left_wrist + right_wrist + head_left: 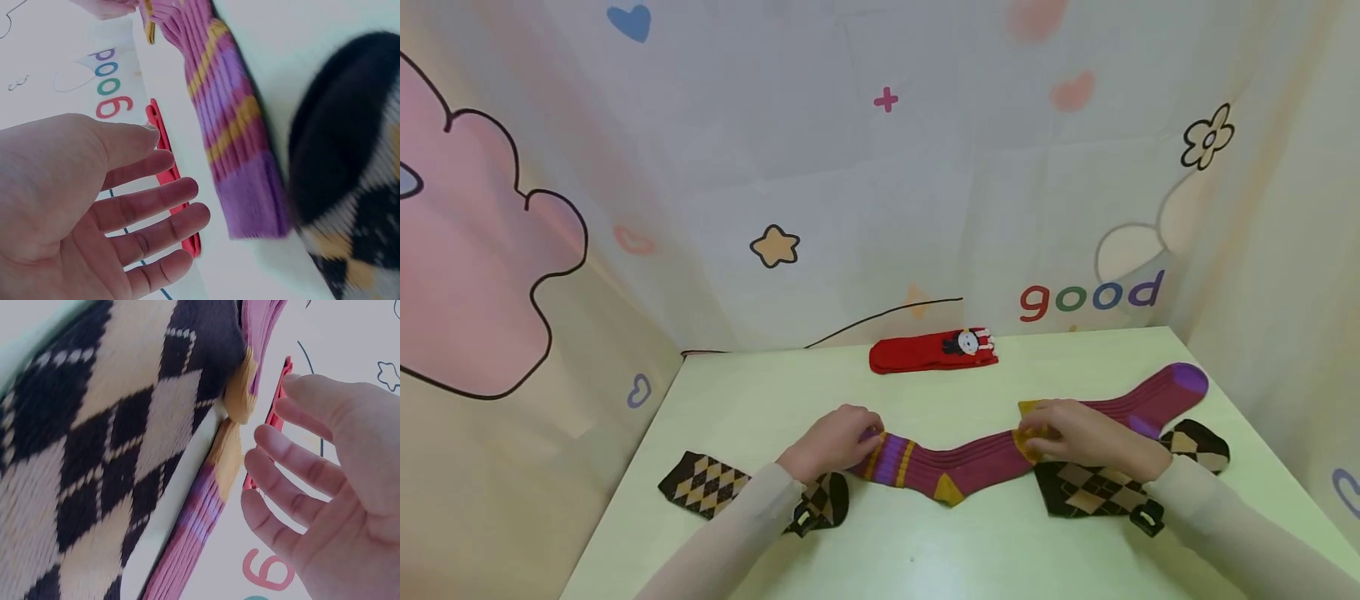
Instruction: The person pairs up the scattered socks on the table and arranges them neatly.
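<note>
A maroon ribbed sock (977, 471) with purple and yellow bands, yellow heel and yellow toe lies flat in mid-table. My left hand (838, 439) hovers beside its purple cuff (253, 203); in the left wrist view the fingers (159, 228) are loosely bent, with nothing between them. Near the yellow toe (226, 450) is my right hand (1086, 433), its fingers (294, 487) spread and relaxed, apart from the fabric in the right wrist view. Partly behind that hand lies a second maroon sock (1172, 396) with purple heel and toe.
One argyle sock (707, 485) lies at the left, partly under the left forearm. Another argyle sock (1097, 492) is below the right hand, partly covered by the arm. A red sock (910, 354) with a cartoon figure lies by the printed curtain (865, 183) at the back.
</note>
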A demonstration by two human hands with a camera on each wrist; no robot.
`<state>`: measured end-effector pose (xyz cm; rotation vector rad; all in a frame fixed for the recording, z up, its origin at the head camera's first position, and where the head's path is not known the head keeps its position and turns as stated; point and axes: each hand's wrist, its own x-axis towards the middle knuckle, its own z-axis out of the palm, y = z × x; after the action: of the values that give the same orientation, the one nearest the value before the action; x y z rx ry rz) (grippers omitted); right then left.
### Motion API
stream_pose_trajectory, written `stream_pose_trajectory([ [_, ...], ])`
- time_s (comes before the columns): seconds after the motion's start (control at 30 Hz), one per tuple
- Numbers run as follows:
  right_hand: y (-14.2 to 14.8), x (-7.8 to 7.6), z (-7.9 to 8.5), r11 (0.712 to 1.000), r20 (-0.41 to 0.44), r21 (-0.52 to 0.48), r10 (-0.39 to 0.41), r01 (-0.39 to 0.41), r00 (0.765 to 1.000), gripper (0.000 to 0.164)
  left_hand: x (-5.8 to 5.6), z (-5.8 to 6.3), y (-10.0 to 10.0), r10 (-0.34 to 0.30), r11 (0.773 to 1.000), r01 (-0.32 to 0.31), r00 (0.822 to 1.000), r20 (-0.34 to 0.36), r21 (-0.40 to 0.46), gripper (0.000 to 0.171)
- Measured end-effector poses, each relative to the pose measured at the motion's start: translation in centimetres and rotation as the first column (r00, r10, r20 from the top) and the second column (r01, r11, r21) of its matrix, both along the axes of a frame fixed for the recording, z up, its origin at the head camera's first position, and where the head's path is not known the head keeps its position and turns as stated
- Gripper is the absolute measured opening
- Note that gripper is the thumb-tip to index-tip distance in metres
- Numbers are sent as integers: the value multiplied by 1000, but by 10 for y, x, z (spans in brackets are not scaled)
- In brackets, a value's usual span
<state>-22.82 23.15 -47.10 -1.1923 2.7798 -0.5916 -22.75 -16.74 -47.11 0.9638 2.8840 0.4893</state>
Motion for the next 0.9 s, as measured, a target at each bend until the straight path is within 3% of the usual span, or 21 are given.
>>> stream_pose_trajectory([
  [0.3,17,3,8,998,-140,8,-66,67,988,42,-6,8,23,-33,999,32,999,18,35,33],
  [0.47,27,1,11,993,-151,9,-116,119,982,53,-6,9,34,-47,998,47,999,-6,39,37],
  [0.7,41,-3,15,990,-255,19,-134,143,958,66,-12,9,60,-44,998,46,998,-48,41,47],
  [0.9,51,-10,20,981,-251,25,-178,190,952,71,-15,16,85,-20,997,27,996,-90,77,57],
])
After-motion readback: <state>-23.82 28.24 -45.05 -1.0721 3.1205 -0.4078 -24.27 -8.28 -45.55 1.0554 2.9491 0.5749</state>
